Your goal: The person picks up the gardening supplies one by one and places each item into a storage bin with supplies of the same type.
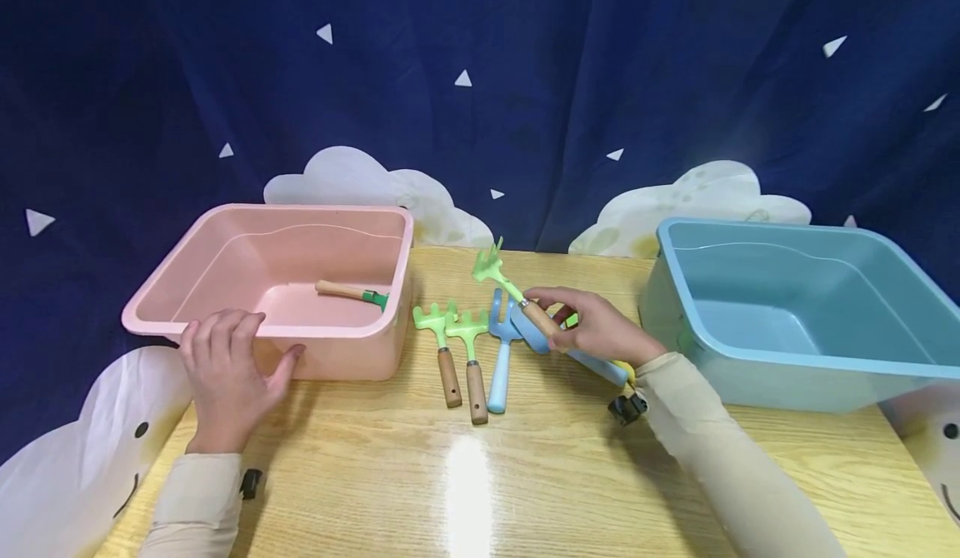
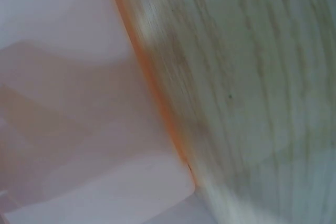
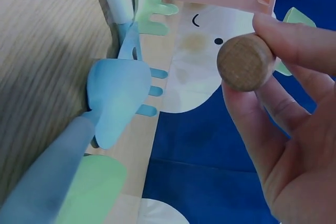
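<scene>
My right hand (image 1: 600, 325) pinches the wooden handle of a light green hand rake (image 1: 489, 268), its tines raised up and to the left above the table. The round handle end (image 3: 245, 62) shows between thumb and fingers in the right wrist view. Below lies a blue trowel (image 1: 600, 365), partly covered by that hand. Beside it are a blue hand fork (image 1: 500, 366) and two more green rakes (image 1: 447, 375) (image 1: 476, 387). At the front rim of the pink bin (image 1: 345, 358), my left hand (image 1: 228, 375) grips the edge, thumb against the outer wall.
Inside the pink bin lies a wooden-handled tool (image 1: 343, 290) with a dark green head. A blue bin (image 1: 795, 379) stands at the right. Partly hidden under the right arm are green and yellow pieces. A dark blue curtain (image 1: 525, 108) hangs behind the wooden table (image 1: 360, 475).
</scene>
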A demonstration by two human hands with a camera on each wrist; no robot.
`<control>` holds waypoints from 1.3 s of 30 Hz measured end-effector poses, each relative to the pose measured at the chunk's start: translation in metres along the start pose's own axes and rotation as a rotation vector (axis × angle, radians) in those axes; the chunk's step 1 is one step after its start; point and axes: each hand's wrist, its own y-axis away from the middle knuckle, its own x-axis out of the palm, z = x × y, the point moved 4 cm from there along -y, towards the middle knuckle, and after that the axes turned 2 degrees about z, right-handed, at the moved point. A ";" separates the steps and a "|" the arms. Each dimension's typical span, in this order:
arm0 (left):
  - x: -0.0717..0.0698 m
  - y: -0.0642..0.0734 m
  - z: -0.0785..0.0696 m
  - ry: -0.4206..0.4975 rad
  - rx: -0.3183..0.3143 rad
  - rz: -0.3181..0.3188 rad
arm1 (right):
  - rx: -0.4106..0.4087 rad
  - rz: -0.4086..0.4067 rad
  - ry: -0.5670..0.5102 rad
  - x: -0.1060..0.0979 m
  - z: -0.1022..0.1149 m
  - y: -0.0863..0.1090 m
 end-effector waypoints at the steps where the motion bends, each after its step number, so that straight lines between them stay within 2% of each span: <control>1: 0.000 0.000 0.000 -0.002 0.000 -0.003 | -0.003 -0.002 0.000 0.000 0.001 0.000; 19: -0.001 0.000 -0.003 0.020 -0.003 -0.040 | -0.042 -0.033 0.005 -0.006 0.018 -0.005; 27: 0.001 -0.001 -0.005 0.031 -0.009 -0.037 | -0.061 -0.018 0.028 -0.002 0.021 -0.008; 32: 0.000 0.000 -0.005 0.029 -0.003 -0.041 | -0.113 -0.018 0.075 -0.005 0.031 -0.014; 39: 0.000 0.000 -0.002 0.027 -0.002 -0.040 | -0.230 -0.030 0.126 -0.008 0.052 -0.028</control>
